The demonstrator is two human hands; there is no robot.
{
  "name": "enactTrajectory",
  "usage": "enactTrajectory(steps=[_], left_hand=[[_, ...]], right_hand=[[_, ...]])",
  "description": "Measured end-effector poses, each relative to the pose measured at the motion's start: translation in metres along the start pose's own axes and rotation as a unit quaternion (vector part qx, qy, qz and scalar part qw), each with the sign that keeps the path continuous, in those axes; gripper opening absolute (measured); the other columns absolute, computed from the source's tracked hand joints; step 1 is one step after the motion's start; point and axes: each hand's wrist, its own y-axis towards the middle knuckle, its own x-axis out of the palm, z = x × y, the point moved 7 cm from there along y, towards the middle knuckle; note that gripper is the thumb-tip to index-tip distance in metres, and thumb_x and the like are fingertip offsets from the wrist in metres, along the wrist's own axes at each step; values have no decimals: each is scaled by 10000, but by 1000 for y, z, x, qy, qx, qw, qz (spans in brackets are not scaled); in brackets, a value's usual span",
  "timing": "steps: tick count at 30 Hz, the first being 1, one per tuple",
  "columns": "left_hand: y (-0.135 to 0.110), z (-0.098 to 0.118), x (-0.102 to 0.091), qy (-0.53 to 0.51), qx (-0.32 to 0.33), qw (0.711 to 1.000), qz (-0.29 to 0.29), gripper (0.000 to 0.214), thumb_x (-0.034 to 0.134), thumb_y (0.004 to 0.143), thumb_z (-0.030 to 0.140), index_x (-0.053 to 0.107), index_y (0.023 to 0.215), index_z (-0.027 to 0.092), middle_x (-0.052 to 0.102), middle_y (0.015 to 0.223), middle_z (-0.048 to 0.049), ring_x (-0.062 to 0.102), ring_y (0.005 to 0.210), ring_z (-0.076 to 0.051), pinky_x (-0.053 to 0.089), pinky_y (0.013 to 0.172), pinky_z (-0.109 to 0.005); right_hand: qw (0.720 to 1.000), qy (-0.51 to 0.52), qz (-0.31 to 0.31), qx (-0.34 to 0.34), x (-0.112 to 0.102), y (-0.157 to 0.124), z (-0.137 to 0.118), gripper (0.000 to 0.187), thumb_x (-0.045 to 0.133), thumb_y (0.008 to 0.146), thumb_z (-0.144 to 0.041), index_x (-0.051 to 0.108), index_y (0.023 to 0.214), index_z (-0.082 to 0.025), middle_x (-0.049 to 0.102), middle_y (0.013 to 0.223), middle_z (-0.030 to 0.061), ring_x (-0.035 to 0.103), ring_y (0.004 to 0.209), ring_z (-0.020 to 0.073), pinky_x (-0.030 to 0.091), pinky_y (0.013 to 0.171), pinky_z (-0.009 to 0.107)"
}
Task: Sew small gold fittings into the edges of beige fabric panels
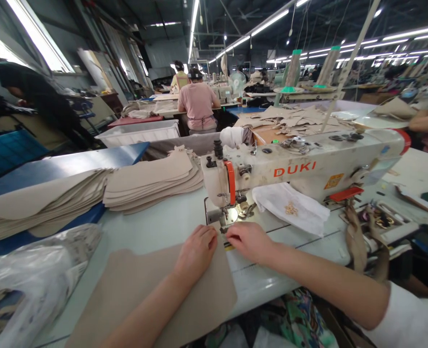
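A beige fabric panel lies on the white table of a sewing machine, its upper corner close to the lit needle area. My left hand rests on that corner, fingers curled and closed on the fabric edge. Just to the right, my right hand has its fingertips pinched together by the same corner, in front of the presser foot. What the right fingers hold, if anything, is too small to make out.
Stacks of beige panels lie left of the machine. A clear plastic bag is at the near left. Under the machine arm sits a white cloth with small gold-coloured pieces. A parts tray stands right. Several people work around.
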Motion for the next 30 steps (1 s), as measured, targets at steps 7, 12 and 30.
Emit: enactTrajectory(steps=[7,12,30], left_hand=[[-1,-1,0,5,-8,1000,1,161,466,837,90,564,759,193,656,799,-43,592,774,-201,523,746,-350],[0,1,-2,-2,-3,1000,5,169,453,850,103,565,762,193,651,786,-42,590,765,-199,521,730,-345],[-2,5,0,34,55,998,3,180,427,899,100,583,834,161,650,825,-57,584,798,-203,511,766,-344]], right_hand=[[896,-274,-29,-349,12,-67,-31,219,466,919,-178,586,1097,-136,629,1028,104,508,1009,214,417,886,353],[900,-283,12,-330,21,-53,-31,171,467,920,-196,592,1027,-151,621,1013,87,511,1011,213,414,892,353],[915,-237,53,-321,37,-36,-30,143,480,925,-182,616,946,-143,649,1048,67,531,995,185,439,881,318]])
